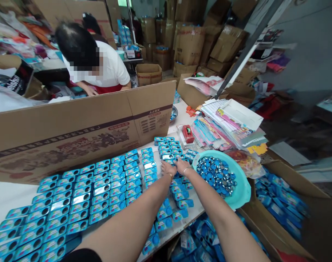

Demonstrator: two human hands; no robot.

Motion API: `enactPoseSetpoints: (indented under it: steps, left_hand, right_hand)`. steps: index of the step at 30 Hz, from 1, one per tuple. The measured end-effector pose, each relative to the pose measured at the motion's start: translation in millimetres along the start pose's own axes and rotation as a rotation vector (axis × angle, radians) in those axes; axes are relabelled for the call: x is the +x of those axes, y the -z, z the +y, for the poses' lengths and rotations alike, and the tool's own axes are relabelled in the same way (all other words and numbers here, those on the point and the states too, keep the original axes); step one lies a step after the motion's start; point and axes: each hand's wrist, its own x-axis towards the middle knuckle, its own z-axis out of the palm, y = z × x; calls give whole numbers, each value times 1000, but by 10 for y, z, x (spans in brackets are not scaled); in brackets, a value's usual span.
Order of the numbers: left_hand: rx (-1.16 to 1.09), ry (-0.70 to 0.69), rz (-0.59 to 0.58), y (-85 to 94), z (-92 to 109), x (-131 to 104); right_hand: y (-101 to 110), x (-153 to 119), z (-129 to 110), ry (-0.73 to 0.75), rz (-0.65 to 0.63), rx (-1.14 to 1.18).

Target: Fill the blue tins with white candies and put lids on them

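Note:
My left hand [168, 169] lies over a row of small blue boxes [167, 157] near the table's middle, its fingers stretched out and touching them. Close beside it, my right hand [183, 166] rests on the same group with its fingers partly extended; its fingertips are small and partly hidden. Neither hand visibly lifts anything. Many more blue boxes [102, 182] stand in slanting rows to the left, most with a dark round hole at one end. Several boxes nearer me [163, 224] have blue round caps at that end.
A turquoise basin [244, 193] of blue and silver round caps [216, 173] stands right of my hands. Beyond are a red tape dispenser [188, 134] and stacked printed sheets [231, 120]. A cardboard panel [106, 125] separates me from another person [111, 67]. An open carton [277, 251] holds blue boxes.

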Motion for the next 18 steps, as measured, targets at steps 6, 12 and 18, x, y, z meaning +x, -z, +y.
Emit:
enactPoseSetpoints:
  steps: [6,12,18]
  left_hand:
    - [-16,-45,-37,77,-71,-10]
    - [-18,-66,-70,94,-104,26]
    - [-68,-52,-75,86,-119,23]
  right_hand:
    - [122,235,-41,-162,27,91]
    - [172,406,-17,-258,-27,128]
    - [186,488,-10,-287,-49,91]
